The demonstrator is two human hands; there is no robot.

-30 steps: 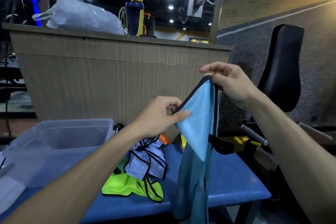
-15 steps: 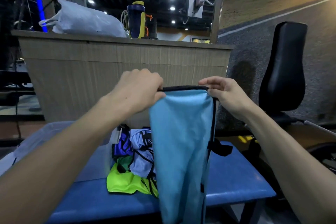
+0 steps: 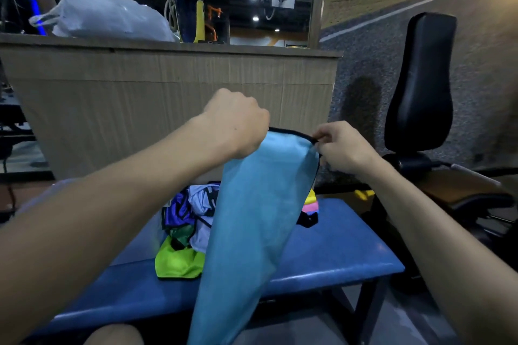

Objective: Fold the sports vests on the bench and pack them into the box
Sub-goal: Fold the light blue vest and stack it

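Note:
A light blue sports vest (image 3: 252, 218) with black trim hangs in front of me, held up by its top edge over the blue bench (image 3: 336, 255). My left hand (image 3: 238, 123) grips the top left corner in a fist. My right hand (image 3: 340, 145) pinches the top right corner. Behind the hanging vest, a pile of vests (image 3: 185, 221) in purple, white, green and neon yellow lies on the bench, with a pink and yellow one (image 3: 309, 203) to its right. The clear plastic box (image 3: 36, 199) is mostly hidden behind my left arm.
A wood-panel counter (image 3: 168, 87) stands behind the bench, with a white plastic bag (image 3: 106, 17) and a blue-yellow bottle (image 3: 189, 11) on top. A black padded gym seat (image 3: 420, 87) stands at the right. My knee (image 3: 112, 335) shows at the bottom.
My left hand moved up to the vest's top edge and both hands spread it out flat. Since then both hands have come down a little with the vest.

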